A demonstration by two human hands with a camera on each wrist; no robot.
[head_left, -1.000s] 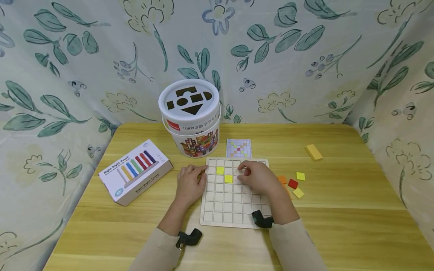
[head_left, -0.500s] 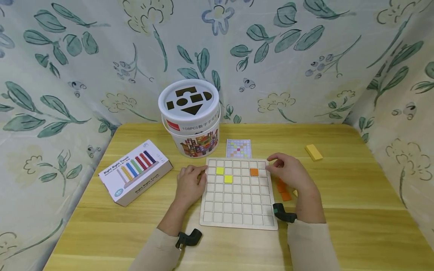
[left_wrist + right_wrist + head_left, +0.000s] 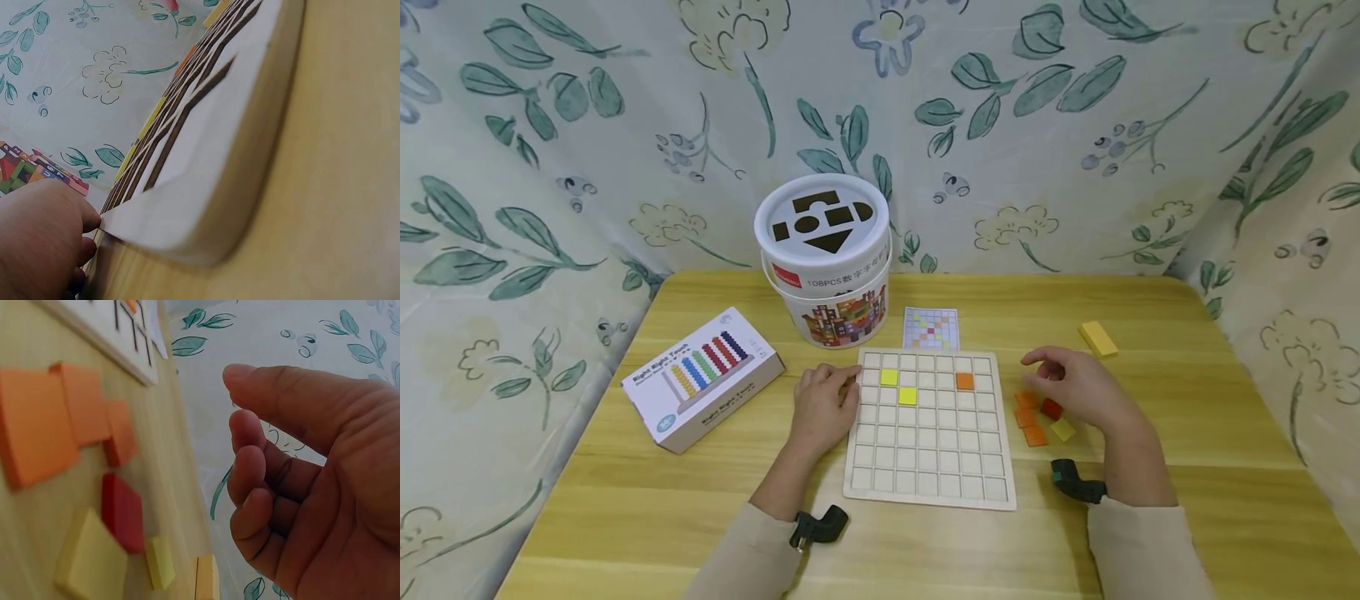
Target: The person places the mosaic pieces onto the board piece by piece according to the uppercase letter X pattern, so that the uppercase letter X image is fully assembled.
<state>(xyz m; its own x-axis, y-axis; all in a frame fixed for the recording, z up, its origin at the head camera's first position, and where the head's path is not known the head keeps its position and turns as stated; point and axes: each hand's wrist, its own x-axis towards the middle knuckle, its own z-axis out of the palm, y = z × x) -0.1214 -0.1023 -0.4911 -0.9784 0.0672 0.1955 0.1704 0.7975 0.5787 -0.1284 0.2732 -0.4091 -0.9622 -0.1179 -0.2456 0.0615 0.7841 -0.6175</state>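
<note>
1. The step in hand appears to be setting tiles into the board; the next move likely calls for pinching a loose tile.
2. The right hand hovers by the board's right edge, grip slightly parted, holding nothing.
3. The left hand, grip relaxed, touches the board near its far left corner.
4. The board lies flat mid-counter, roughly squared to the far edge, with no clear long axis.

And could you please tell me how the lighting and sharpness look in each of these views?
Head view: soft, fairly even light, with the abacus box's larger lettering legible; left wrist view: the grid board's near corner looms large and soft, a shadow along its edge; right wrist view: dimmer, the orange tiles a little soft and the right hand partly shaded.
</note>
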